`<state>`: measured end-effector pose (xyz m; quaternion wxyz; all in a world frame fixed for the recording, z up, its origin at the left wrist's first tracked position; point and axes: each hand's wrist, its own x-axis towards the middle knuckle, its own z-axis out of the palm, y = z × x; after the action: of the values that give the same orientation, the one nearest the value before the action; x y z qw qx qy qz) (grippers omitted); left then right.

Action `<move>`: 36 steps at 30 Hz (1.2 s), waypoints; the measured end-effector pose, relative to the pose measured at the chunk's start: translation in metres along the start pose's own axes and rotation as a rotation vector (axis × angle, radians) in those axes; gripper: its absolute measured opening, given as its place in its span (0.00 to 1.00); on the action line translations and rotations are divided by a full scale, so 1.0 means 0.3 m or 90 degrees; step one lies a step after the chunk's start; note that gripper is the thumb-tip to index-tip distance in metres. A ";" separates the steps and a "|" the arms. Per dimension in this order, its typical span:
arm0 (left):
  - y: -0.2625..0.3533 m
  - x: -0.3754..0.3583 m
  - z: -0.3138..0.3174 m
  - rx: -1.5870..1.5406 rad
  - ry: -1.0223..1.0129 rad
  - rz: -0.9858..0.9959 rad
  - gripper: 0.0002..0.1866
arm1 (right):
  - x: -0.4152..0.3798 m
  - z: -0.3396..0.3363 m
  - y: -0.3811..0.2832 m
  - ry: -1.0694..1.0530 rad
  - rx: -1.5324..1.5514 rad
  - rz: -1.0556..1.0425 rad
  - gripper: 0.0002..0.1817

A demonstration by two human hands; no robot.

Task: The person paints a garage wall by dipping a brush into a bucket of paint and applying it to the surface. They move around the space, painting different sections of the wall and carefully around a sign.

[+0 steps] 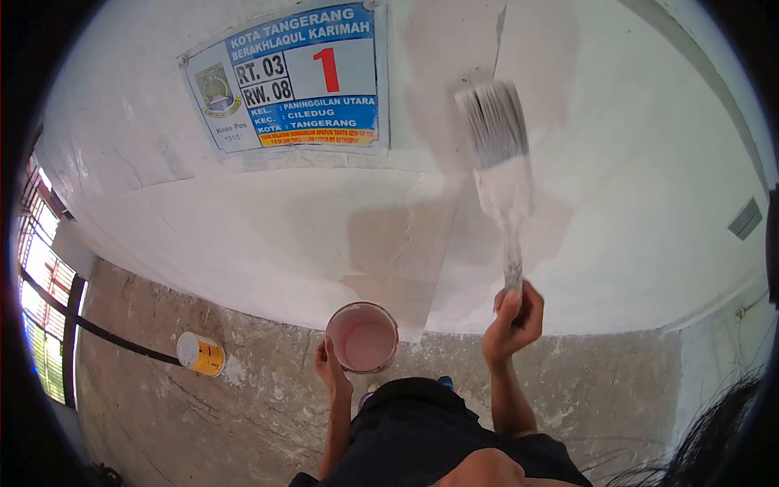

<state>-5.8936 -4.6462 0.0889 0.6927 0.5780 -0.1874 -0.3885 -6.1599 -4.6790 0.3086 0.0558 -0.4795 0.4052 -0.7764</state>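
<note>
My right hand is closed around the handle of a wide paintbrush. The brush points upward with its bristles close to the wall, and its ferrule and handle are coated in pale paint. At a lower level, my left hand grips the side of a round paint bucket, which hangs in front of my body. Light, pinkish-white paint shows inside the bucket, and its rim is smeared.
A blue and white address sign is fixed to the upper wall. On the concrete floor, a yellow and white can stands at the left, near a barred opening. A small grey plate sits on the wall at the right.
</note>
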 end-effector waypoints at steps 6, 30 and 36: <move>0.036 -0.019 0.029 0.003 0.004 -0.025 0.20 | 0.204 0.047 -0.034 -0.064 -0.157 -0.299 0.18; 0.030 0.000 0.042 0.037 -0.011 -0.029 0.19 | 0.152 -0.082 0.058 -0.145 -0.345 -0.280 0.26; 0.046 -0.014 0.054 0.032 -0.024 -0.019 0.19 | 0.077 -0.153 0.114 -0.155 -0.344 -0.265 0.24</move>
<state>-5.9033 -4.6534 0.1069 0.6683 0.5905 -0.2019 -0.4049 -6.2188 -4.6862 0.2917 -0.1849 -0.6381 0.4799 -0.5730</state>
